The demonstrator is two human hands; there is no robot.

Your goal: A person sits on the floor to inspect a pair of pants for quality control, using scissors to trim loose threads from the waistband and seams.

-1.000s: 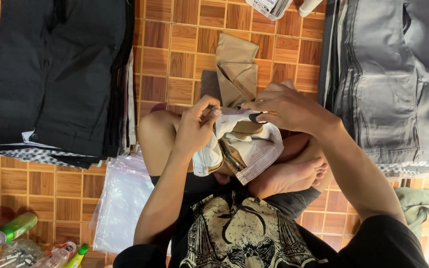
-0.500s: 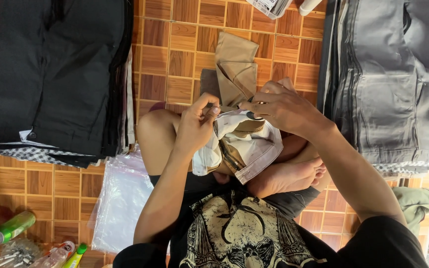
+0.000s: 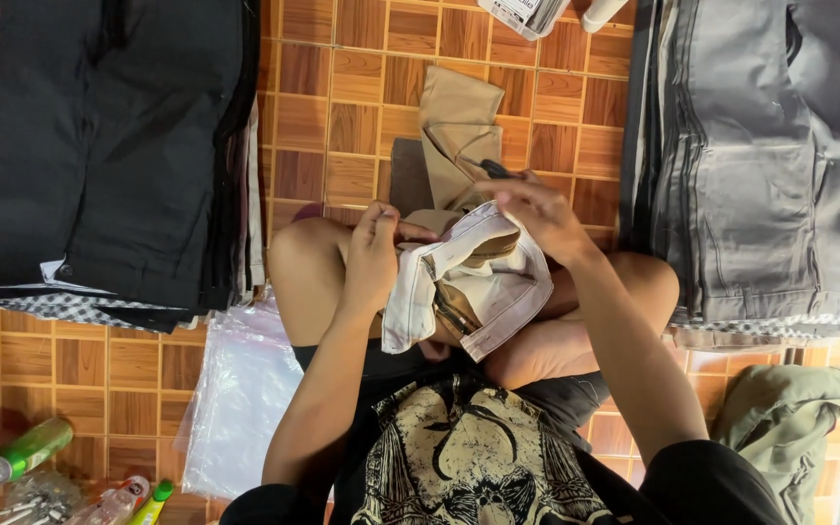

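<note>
- Left hand (image 3: 371,258): fingers pressed together, pinching the turned-out waistband of the tan cotton trousers with pale lining (image 3: 469,282), bunched on the lap over crossed legs.
- Right hand (image 3: 537,209): fingers curled around a small dark tool (image 3: 498,169), raised just above the waistband; too small to tell if it's snips or something else.
- Could go wrong: dark tip close to the left thumb, so a slip might nick skin, or snag the lining instead of a loose thread. Just a guess.
- Also risky: only one hand on the cloth, so the bunch could slide off the knee onto the wood-pattern tiled floor (image 3: 342,97).
- Clear plastic bag (image 3: 240,389) lying flat beside the left knee, slippery if leaned on.
- Count: one pair of trousers in hand, one tool, two hands.
- One stack of black folded trousers (image 3: 109,146) on the left, one stack of grey folded trousers (image 3: 760,156) on the right; pairs per stack impossible to count.
- One olive-green crumpled garment (image 3: 789,418) at lower right.
- One green drink can (image 3: 26,452), one small bag of metal bits (image 3: 36,496), and what looks like two small bottles (image 3: 138,501) at bottom left.
</note>
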